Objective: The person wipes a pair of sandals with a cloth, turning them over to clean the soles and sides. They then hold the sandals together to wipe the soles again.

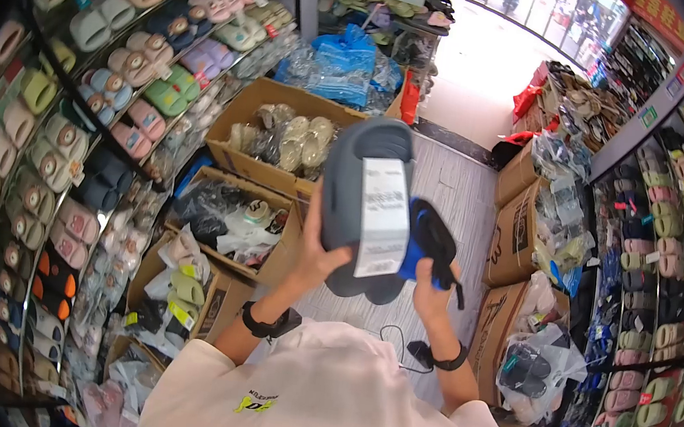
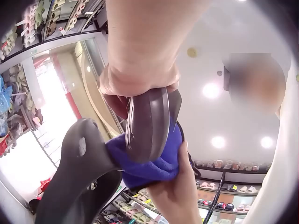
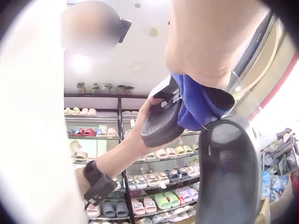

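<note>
A pair of dark grey slippers [image 1: 345,188] is held up in front of the chest, with a white printed label [image 1: 385,210] across them. My left hand [image 1: 322,254] grips one slipper by its side edge. The other slipper [image 3: 229,172] hangs beside it, its smooth dark surface showing in the right wrist view. My right hand [image 1: 433,295] holds a blue cloth with black trim [image 1: 419,244], bunched in the fingers. That cloth lies right against the slippers in both wrist views. Some right fingers are hidden behind it.
Open cardboard boxes [image 1: 238,154] of bagged footwear stand at left, more boxes [image 1: 518,244] at right. Shelves of slippers [image 1: 69,137] line both sides. Pale wood-look floor [image 1: 449,175] runs between them toward a bright doorway [image 1: 479,68]. A blue plastic bag [image 1: 343,64] lies at the back.
</note>
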`<act>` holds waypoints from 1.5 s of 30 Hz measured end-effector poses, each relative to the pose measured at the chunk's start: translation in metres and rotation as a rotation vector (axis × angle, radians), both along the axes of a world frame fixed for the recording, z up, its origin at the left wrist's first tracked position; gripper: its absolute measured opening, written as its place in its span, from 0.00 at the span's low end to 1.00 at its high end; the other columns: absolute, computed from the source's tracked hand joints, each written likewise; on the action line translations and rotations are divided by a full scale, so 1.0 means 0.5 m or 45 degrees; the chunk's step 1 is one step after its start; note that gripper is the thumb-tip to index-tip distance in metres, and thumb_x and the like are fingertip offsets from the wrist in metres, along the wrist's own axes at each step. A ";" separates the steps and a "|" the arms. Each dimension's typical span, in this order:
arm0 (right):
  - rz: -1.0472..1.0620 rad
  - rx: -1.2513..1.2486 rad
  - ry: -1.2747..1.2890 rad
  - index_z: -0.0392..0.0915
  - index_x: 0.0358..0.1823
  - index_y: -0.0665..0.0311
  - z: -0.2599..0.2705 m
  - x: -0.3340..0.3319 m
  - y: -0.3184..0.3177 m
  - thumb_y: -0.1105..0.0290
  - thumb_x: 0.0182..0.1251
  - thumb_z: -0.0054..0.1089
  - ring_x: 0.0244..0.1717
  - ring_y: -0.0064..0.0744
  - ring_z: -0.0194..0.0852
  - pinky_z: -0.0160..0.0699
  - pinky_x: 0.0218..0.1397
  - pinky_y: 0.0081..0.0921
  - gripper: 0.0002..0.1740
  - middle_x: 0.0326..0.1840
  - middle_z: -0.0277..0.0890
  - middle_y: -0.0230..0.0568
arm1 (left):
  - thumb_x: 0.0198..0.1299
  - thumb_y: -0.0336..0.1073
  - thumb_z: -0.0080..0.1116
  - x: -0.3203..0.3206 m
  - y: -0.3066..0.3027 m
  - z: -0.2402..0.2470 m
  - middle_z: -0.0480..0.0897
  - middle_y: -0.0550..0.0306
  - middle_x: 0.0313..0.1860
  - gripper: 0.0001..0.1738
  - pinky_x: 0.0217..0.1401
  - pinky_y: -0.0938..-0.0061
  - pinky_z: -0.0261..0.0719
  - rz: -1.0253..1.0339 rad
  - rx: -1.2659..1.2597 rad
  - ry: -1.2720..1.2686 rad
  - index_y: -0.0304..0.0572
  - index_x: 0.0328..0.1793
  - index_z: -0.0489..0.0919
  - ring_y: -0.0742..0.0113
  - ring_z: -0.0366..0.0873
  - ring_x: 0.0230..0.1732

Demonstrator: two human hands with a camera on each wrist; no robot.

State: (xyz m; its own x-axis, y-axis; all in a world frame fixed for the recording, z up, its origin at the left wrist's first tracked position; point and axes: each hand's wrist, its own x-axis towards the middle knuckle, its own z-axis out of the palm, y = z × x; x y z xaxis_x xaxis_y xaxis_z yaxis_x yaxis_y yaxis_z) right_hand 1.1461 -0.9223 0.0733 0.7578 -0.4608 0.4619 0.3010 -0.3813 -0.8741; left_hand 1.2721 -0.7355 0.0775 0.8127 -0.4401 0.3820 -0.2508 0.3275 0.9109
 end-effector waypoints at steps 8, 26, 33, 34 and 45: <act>0.384 -0.094 0.034 0.74 0.68 0.73 -0.001 -0.090 -0.119 0.51 0.74 0.64 0.66 0.43 0.78 0.72 0.71 0.35 0.34 0.68 0.78 0.52 | 0.48 0.43 0.72 0.045 -0.120 0.036 0.64 0.44 0.79 0.66 0.81 0.64 0.60 -0.367 0.091 0.051 0.36 0.88 0.43 0.56 0.65 0.78; -0.260 0.952 -0.366 0.65 0.75 0.70 -0.003 -0.230 -0.421 0.43 0.79 0.52 0.68 0.44 0.77 0.76 0.71 0.43 0.39 0.73 0.72 0.52 | 0.40 0.39 0.72 0.152 -0.401 -0.018 0.58 0.46 0.84 0.68 0.85 0.66 0.47 -1.116 0.175 -0.152 0.35 0.88 0.45 0.58 0.55 0.84; 0.357 0.583 0.598 0.69 0.73 0.72 0.070 -0.049 -0.438 0.55 0.73 0.66 0.68 0.32 0.74 0.67 0.74 0.31 0.36 0.70 0.77 0.44 | 0.40 0.43 0.69 0.283 -0.531 0.003 0.58 0.43 0.83 0.67 0.84 0.64 0.48 -1.248 0.051 0.076 0.35 0.88 0.46 0.55 0.56 0.84; 0.356 0.446 0.717 0.69 0.74 0.70 0.062 -0.016 -0.438 0.56 0.75 0.64 0.67 0.32 0.74 0.66 0.74 0.30 0.35 0.69 0.77 0.44 | 0.40 0.43 0.67 0.300 -0.547 0.004 0.58 0.42 0.83 0.67 0.84 0.64 0.48 -1.215 0.041 0.083 0.34 0.88 0.45 0.54 0.55 0.84; -0.074 0.808 0.602 0.75 0.69 0.70 -0.052 0.126 -0.494 0.58 0.73 0.68 0.60 0.23 0.75 0.71 0.68 0.28 0.30 0.60 0.82 0.36 | 0.56 0.46 0.60 0.578 -0.659 -0.134 0.49 0.40 0.87 0.61 0.85 0.67 0.50 -1.297 -0.013 0.397 0.35 0.89 0.37 0.55 0.51 0.86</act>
